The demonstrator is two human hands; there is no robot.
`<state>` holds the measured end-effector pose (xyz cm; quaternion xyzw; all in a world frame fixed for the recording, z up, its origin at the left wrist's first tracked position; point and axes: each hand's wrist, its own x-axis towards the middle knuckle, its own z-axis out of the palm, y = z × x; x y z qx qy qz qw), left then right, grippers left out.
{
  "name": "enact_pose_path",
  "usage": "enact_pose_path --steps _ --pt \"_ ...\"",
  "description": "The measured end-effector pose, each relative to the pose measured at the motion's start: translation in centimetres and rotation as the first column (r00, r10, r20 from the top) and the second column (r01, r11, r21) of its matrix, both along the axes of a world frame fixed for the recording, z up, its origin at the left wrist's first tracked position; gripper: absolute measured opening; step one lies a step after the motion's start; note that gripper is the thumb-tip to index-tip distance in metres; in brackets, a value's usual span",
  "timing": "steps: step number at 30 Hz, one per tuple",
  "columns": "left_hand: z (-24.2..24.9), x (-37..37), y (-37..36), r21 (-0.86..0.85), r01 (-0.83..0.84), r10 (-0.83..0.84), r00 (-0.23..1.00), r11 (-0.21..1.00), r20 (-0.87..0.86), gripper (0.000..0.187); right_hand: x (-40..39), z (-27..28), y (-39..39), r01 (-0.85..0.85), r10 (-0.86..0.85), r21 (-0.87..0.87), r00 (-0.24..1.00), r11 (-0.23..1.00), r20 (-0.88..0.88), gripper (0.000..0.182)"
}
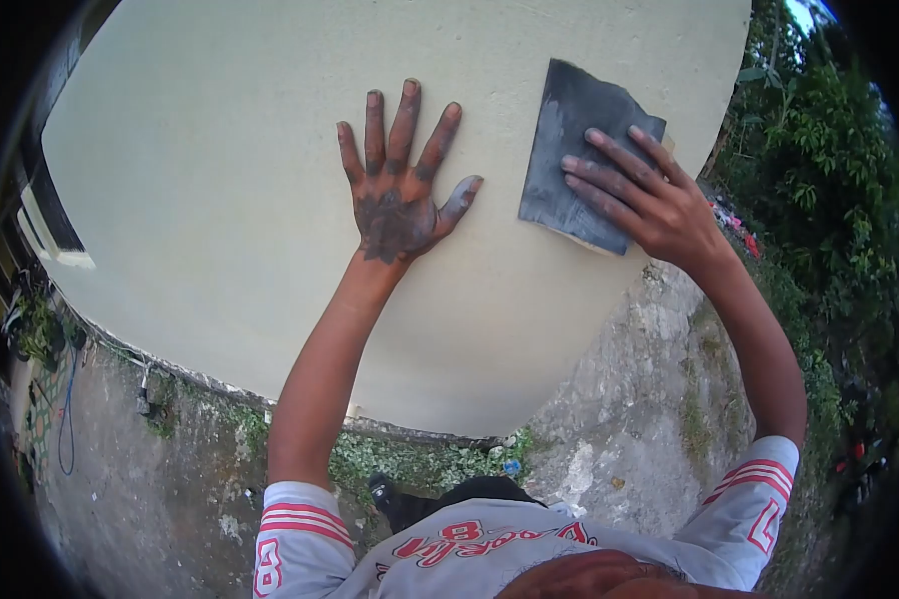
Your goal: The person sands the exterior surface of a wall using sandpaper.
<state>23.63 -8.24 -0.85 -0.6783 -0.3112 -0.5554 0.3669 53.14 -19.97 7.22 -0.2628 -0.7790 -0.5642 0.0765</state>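
My left hand (398,185) lies flat against a pale cream wall (210,190), fingers spread, its back and fingertips smeared with dark grey dust. To its right, my right hand (649,195) presses a dark grey sheet of sandpaper (569,130) onto the same wall, fingers stretched across the sheet's lower right part. The sheet is creased and its lower edge shows a lighter backing. Both arms reach up from a grey shirt with red and white striped sleeves.
Rough concrete ground (629,399) with moss and small weeds (410,461) runs along the wall's base. Green bushes (829,200) stand at the right. A blue cable (67,419) hangs at the left beside a dark window frame (50,200).
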Motion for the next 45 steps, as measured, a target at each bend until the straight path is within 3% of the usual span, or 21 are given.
enact_pose_path --steps 2,5,7,9,12,15,18,23,24,26,28,30,32,35,36,41,44,45 --pt "-0.4 0.2 -0.4 -0.023 -0.015 0.016 1.0 1.0 0.019 0.075 -0.1 4.3 -0.2 -0.045 0.118 0.247 0.949 0.968 -0.293 0.044" --pt "-0.5 0.2 -0.3 -0.01 -0.01 0.01 1.0 1.0 0.022 0.075 -0.5 4.7 1.0 -0.058 0.177 0.348 0.93 0.936 -0.321 0.046" --pt "-0.5 0.1 -0.2 -0.02 -0.003 0.003 1.0 1.0 0.025 0.075 -2.1 1.3 0.5 -0.009 0.036 0.143 0.982 0.99 -0.185 0.044" --pt "-0.9 0.1 -0.3 -0.019 -0.001 0.002 0.999 1.0 0.036 0.075 -2.3 -2.1 0.8 -0.039 0.041 -0.052 0.999 0.998 0.03 0.042" --pt "-1.1 0.0 -0.3 -0.045 0.001 0.001 0.999 0.999 0.047 0.072 -2.1 -1.4 0.5 -0.033 0.036 -0.091 0.999 0.995 0.024 0.042" --pt "-1.2 -0.1 -0.3 -0.024 -0.018 0.019 1.0 1.0 0.008 0.073 -2.1 2.4 0.3 -0.05 0.097 0.17 0.956 0.984 -0.279 0.042" --pt "-1.2 -0.1 -0.3 -0.026 -0.025 0.025 1.0 0.999 0.003 0.073 -2.2 2.4 0.4 -0.032 0.109 0.224 0.934 0.974 -0.341 0.043" --pt "-1.2 -0.2 -0.2 -0.023 -0.014 0.014 1.0 1.0 0.007 0.074 -3.1 -2.5 0.3 -0.029 0.026 -0.166 0.999 0.986 -0.022 0.043" --pt "-1.2 -0.3 -0.2 -0.018 -0.024 0.024 1.0 1.0 0.009 0.074 -2.9 -1.7 0.4 -0.039 0.037 -0.161 0.999 0.986 -0.02 0.043" --pt "-1.2 -0.5 -0.1 -0.018 -0.007 0.007 1.0 1.0 -0.013 0.075 -2.4 1.4 0.0 0.015 -0.014 0.008 0.998 1.0 -0.064 0.042" --pt "-1.0 -0.4 0.2 -0.01 -0.015 0.015 1.0 1.0 -0.014 0.075 -1.5 4.7 0.0 -0.02 0.061 0.178 0.972 0.984 -0.225 0.042" --pt "-1.5 -0.6 -0.1 -0.012 -0.031 0.031 0.999 0.999 -0.028 0.075 -1.7 4.1 0.4 -0.034 0.105 0.232 0.948 0.972 -0.3 0.043" --pt "-1.2 -0.6 -0.2 -0.024 -0.023 0.023 1.0 0.999 -0.016 0.076 -2.6 2.1 1.0 -0.067 0.116 0.174 0.95 0.982 -0.288 0.043" --pt "-1.3 -1.1 -0.2 -0.019 -0.011 0.011 0.999 1.0 -0.034 0.075 -3.8 -0.9 1.3 -0.06 0.06 -0.013 0.998 0.998 0.0 0.043" --pt "-1.7 -1.3 -0.2 -0.031 -0.017 0.016 0.999 0.999 -0.032 0.075 -3.8 -0.5 1.4 -0.065 0.065 -0.025 0.998 0.998 0.001 0.043" --pt "-2.1 -2.1 0.4 0.013 -0.041 0.042 0.997 0.999 -0.072 0.074 -3.3 5.4 1.7 -0.032 0.102 0.295 0.969 0.955 -0.225 0.05" --pt "-2.2 -2.3 0.4 0.015 -0.045 0.046 0.996 0.999 -0.073 0.073 -4.6 2.4 2.0 -0.067 0.116 0.214 0.967 0.975 -0.225 0.045" --pt "-2.3 -2.4 0.4 0.012 -0.038 0.039 0.997 0.999 -0.069 0.073 -4.7 1.5 1.9 -0.077 0.094 0.128 0.987 0.989 -0.131 0.045"
